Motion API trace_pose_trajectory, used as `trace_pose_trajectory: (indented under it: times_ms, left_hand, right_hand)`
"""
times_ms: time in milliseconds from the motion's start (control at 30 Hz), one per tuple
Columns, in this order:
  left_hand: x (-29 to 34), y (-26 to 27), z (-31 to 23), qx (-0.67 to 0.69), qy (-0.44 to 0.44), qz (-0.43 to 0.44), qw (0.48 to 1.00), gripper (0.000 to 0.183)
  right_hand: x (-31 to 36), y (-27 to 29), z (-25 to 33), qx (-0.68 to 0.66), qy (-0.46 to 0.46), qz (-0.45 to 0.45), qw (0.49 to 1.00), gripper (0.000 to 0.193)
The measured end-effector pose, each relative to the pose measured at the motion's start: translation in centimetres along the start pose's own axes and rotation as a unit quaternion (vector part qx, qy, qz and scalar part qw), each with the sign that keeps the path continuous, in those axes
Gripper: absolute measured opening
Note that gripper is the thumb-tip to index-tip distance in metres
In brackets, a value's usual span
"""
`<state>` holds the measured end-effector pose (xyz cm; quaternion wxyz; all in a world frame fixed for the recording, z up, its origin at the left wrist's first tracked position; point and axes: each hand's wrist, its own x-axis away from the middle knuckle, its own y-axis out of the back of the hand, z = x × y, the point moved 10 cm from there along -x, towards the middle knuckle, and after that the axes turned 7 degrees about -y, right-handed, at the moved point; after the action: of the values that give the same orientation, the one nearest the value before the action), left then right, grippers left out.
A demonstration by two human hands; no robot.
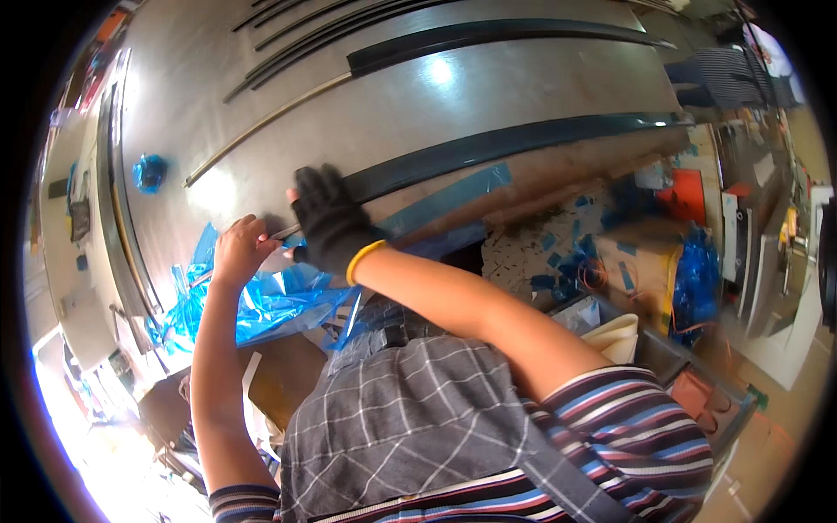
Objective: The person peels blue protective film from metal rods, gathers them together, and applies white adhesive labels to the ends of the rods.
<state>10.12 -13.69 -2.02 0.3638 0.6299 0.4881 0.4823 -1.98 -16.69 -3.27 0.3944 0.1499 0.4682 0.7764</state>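
My right hand (330,225), in a black glove with bare fingertips, lies across the near end of a long dark strip (488,144), fingers on its far side and thumb on its near side. A thin metal end (286,233) of the strip pokes out between my hands. My bare left hand (241,250) is closed beside that end, its thumb toward the right hand. What its fingertips pinch is hidden. Crumpled blue plastic film (261,305) bunches below and around the left hand, over the table edge.
On the metal table (392,105) lie another dark strip (506,33), a thin rod (261,122), several slim bars and a blue film ball (150,173). A cardboard box (641,270) and a grey bin (663,357) stand at right. Another person (728,77) is at far right.
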Motion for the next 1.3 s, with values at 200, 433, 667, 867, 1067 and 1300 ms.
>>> trace_pose_trajectory:
  times_ms: [200, 433, 667, 867, 1067, 1300]
  left_hand:
    - [0.2, -2.6, 2.0, -0.010, -0.055, -0.011, 0.998, 0.025]
    - [0.0, -1.2, -0.9, -0.038, -0.021, 0.058, 0.997, 0.026]
    - [1.0, -1.5, 1.2, -0.064, 0.034, 0.092, 0.993, 0.027]
    - [2.7, -1.2, 3.5, -0.131, 0.093, 0.150, 0.976, 0.026]
    - [7.3, -2.6, 8.8, -0.118, 0.180, 0.200, 0.956, 0.023]
    - [4.4, -5.3, 1.9, -0.172, 0.127, 0.228, 0.950, 0.022]
  right_hand:
    - [0.5, 6.0, -5.6, -0.098, -0.090, -0.084, 0.988, 0.085]
    - [6.1, 20.1, -29.4, 0.105, -0.240, -0.214, 0.941, 0.087]
    - [10.2, 31.4, -48.0, 0.211, -0.300, -0.254, 0.895, 0.077]
    - [13.0, 39.6, -62.8, 0.297, -0.346, -0.225, 0.861, 0.073]
    - [17.3, 46.8, -72.9, 0.144, -0.464, -0.246, 0.839, 0.083]
    - [17.0, 45.9, -72.7, 0.435, -0.369, -0.189, 0.799, 0.085]
